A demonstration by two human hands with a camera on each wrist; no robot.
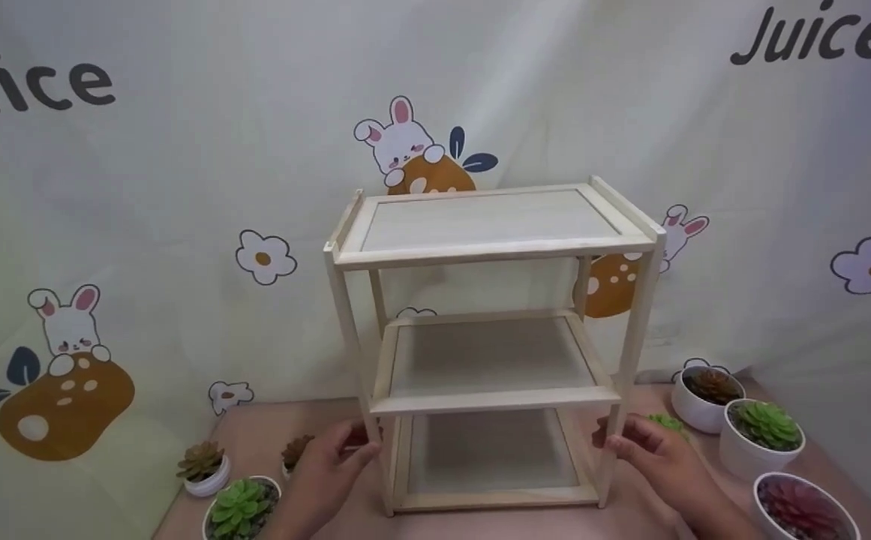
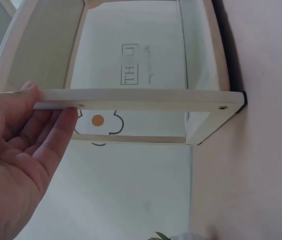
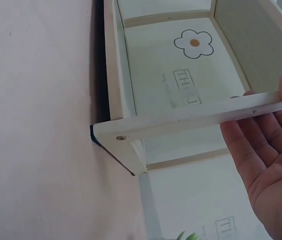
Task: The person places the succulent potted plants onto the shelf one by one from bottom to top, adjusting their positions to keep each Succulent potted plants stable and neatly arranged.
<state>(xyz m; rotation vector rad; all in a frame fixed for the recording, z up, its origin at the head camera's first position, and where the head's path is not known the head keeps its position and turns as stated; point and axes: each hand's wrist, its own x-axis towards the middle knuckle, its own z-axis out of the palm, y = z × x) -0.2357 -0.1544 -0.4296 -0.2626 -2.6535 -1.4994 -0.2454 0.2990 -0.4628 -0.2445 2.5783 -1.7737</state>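
A pale wooden three-tier shelf [image 1: 489, 401] stands upright in the middle of the head view, its feet at the pink tabletop. My left hand [image 1: 334, 461] pinches its front left post, below the middle tier. On the opposite side, my right hand [image 1: 660, 454] pinches the front right post at about the same height. The left wrist view shows thumb and fingers on either face of the post [image 2: 146, 100]. In the right wrist view, the other post [image 3: 191, 115] is likewise between thumb and fingers. Screw holes show near the posts' lower ends.
Potted succulents flank the shelf: a green one [image 1: 240, 508] and a brown one [image 1: 202, 461] at left, a green one [image 1: 769, 427], a dark red one [image 1: 803, 510] and a brown one [image 1: 711, 386] at right. A printed curtain [image 1: 180, 187] hangs behind the pink tabletop [image 1: 255, 427].
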